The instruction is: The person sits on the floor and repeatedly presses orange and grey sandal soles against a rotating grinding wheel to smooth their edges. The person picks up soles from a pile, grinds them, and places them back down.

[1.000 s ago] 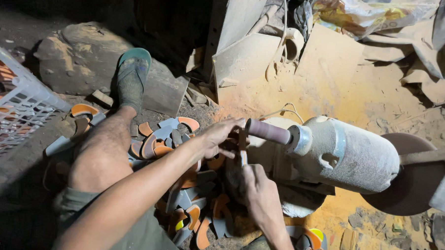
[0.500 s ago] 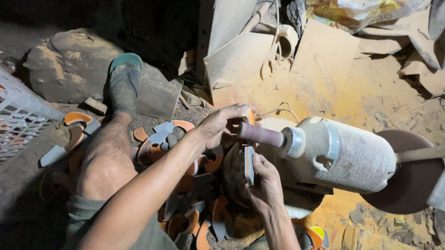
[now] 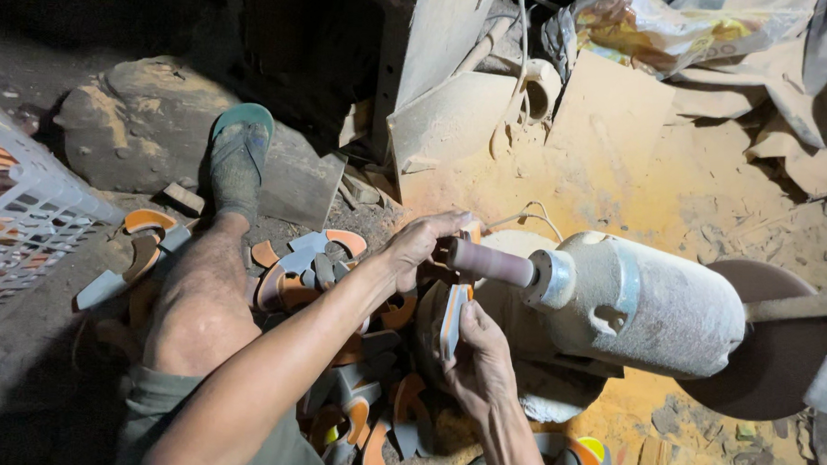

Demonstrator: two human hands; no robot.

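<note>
Dim workshop floor (image 3: 617, 166) caked in orange dust, our left hand (image 3: 418, 246) and right hand (image 3: 478, 358) pinching a curved orange-and-grey sole piece (image 3: 453, 318) against the dusty motor's (image 3: 645, 305) cylindrical sanding drum (image 3: 490, 262), similar cut pieces (image 3: 338, 294) heaped beneath.

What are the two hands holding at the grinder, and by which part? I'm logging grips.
Both hold one curved orange-and-grey sole piece: left hand at its top end, right hand at its lower end.
</note>
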